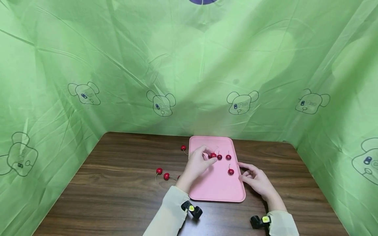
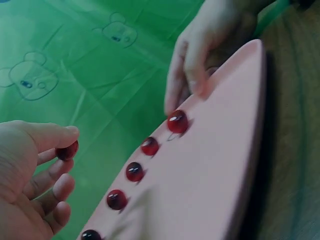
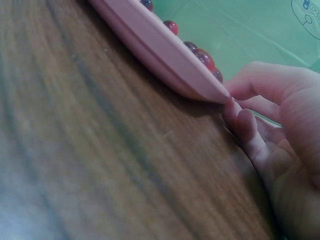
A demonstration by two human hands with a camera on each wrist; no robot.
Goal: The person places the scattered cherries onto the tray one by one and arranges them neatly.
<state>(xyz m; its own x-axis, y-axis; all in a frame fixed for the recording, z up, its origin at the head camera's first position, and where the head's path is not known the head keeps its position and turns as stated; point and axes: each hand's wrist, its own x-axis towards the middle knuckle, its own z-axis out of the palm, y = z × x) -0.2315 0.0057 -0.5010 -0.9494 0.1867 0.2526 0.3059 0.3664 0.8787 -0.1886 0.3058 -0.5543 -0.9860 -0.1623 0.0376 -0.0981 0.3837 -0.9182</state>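
1. Gripping the pink tray (image 1: 217,190) by its right rim — right hand (image 1: 256,181), fingers partly bent.
2. Pinching one cherry (image 2: 68,150) above the tray — left hand (image 1: 198,163), fingertips barely apart.
3. More cherries (image 1: 231,171) on the tray; green cloth (image 1: 200,65) behind.

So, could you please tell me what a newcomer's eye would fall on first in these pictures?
Probably the pink tray, bright on the dark wooden table. Over it, the left hand pinches a red cherry. Behind the table, cartoon animal faces dot the green backdrop.
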